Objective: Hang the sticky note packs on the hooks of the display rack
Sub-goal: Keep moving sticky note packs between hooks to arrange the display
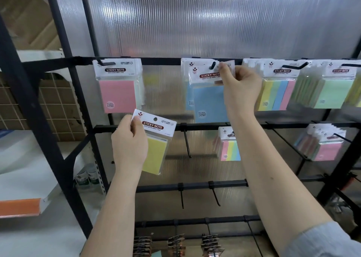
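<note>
Rack's mostly stocked already: pink, striped and green packs are hung along the top rail. A blue sticky note pack (210,98) is being threaded onto the upper-middle hook (213,65), pinched by the right hand (239,85). A yellow pack (154,145) is gripped in the left hand (130,141), lower left, not hung yet. Several lower hooks are bare.

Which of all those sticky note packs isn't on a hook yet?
The yellow pack gripped by the left hand, below the pink packs. The right hand holds a blue pack at its hook.
</note>
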A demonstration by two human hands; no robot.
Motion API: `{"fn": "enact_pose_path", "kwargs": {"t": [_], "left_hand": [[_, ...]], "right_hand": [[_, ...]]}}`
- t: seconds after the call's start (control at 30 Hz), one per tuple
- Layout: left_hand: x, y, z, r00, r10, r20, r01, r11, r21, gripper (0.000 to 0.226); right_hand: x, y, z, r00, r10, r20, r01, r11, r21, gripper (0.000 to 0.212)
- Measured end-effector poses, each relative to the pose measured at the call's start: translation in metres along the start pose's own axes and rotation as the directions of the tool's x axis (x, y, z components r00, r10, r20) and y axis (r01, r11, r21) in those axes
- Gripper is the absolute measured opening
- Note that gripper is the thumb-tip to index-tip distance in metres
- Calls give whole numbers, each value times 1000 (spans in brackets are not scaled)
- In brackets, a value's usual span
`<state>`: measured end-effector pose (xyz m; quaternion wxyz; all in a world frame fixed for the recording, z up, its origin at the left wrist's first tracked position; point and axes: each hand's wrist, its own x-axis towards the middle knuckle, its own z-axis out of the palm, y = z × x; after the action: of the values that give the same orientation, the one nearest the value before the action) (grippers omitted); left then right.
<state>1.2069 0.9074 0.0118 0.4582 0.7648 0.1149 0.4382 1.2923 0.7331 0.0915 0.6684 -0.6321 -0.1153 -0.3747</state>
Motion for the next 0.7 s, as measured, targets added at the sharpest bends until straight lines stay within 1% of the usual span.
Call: {"fn": "enact_pose_path", "kwargs": {"t": [0.07,0.17,0.23,0.33,0.4,0.43,0.53,0.57,0.63,0.7], "left_hand": [[0,1,0,1000,-1,5,1,1000,-8,34],[0,1,1,1000,-1,8,1,1000,-18,34],[0,2,1,1000,-1,11,1,1000,-19,34],[1,1,2,1000,8,15,-7,1000,-20,33],[0,1,2,1000,9,18,-9,1000,-18,34],[0,1,2,1000,7,19,-7,1000,-15,34],[0,2,3,1000,7,23,-7,1000,-3,35],[0,2,2,1000,11,22,-11,1000,-1,35],[-1,3,2,1000,17,18,-17,1000,4,35],[-3,5,1,1000,22,15,-22,1000,11,35]], "right_hand": [[3,6,5,1000,11,2,-11,999,-30,46],[7,6,12,1000,12,-18,-14,995,-97,40],[10,4,16,999,10,-32,-14,990,-142,42],[13,5,22,999,19,-36,-24,987,-158,47],[15,8,24,998,43,-38,-49,985,-164,45],[17,11,25,998,51,-40,-57,984,-168,40],[18,13,24,997,57,-57,-66,984,-164,10],[18,14,22,996,58,-66,-69,984,-164,8],[17,17,18,995,60,-82,-72,984,-163,17],[13,16,12,993,67,-93,-81,983,-164,20]]}}
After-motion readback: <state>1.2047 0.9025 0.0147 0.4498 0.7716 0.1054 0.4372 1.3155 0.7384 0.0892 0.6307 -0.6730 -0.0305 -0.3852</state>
